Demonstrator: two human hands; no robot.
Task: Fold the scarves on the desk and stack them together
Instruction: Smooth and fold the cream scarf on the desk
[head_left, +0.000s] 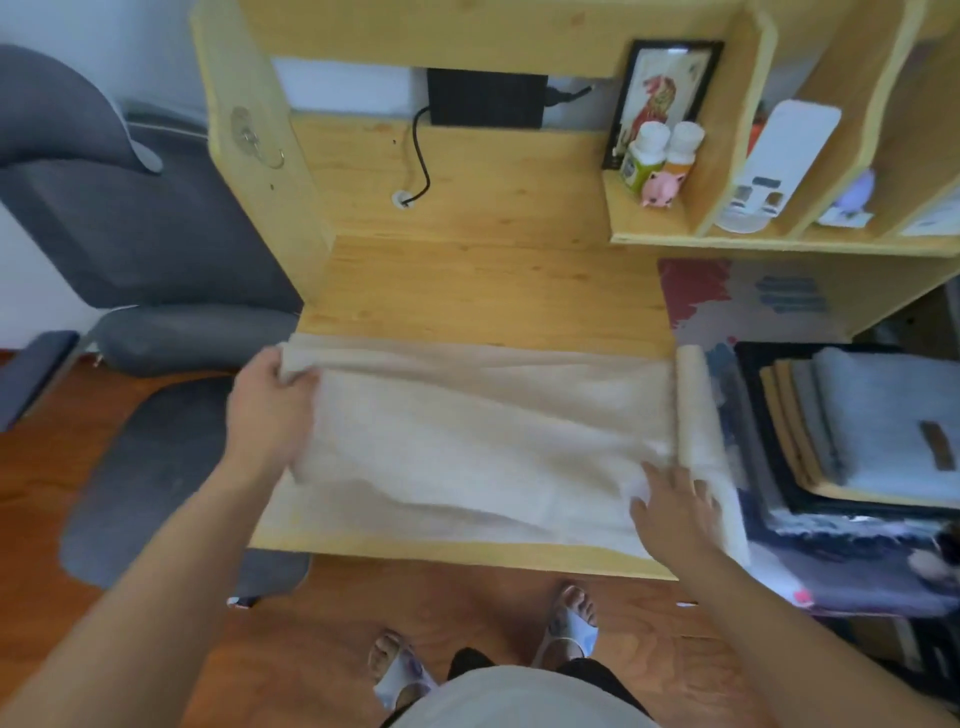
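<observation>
While a beige scarf (483, 441) lies spread across the near half of a pine desk (467, 291), both hands are on it.

Wood floor (130, 457) shows under the desk, with a grey chair (130, 218) at the left and cubby shelves at the far right holding a framed picture (662, 93), two bottles (660, 153) and a pink pig (661, 188). A black box (485, 98) with a cable sits at the far back. Folded scarves form a stack (857, 431) on the right, grey on top, on a patterned cloth (727, 291). The beige scarf is wrinkled, its right end rolled or folded up against the stack. The left hand (267, 405) grips the scarf's far left corner, fingers curled round bunched cloth. The right hand (675, 509) rests flat near the right end, fingers spread and straight.
</observation>
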